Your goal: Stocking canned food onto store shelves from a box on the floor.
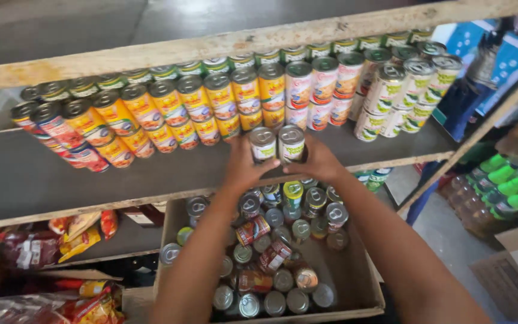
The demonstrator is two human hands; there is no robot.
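The left hand [242, 168] has its fingers wrapped round one can [262, 144], and the right hand [319, 161] grips a second can [291, 143] touching it. Both stand on the shelf [31, 180], just in front of the stacked can rows [241, 96]. A box [355, 282] of loose cans sits below the shelf.

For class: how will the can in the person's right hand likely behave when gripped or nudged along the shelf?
The can looks rigid metal, so the right hand probably won't dent it. Standing upright on the shelf, it should slide; tipped over, its round body would likely roll.
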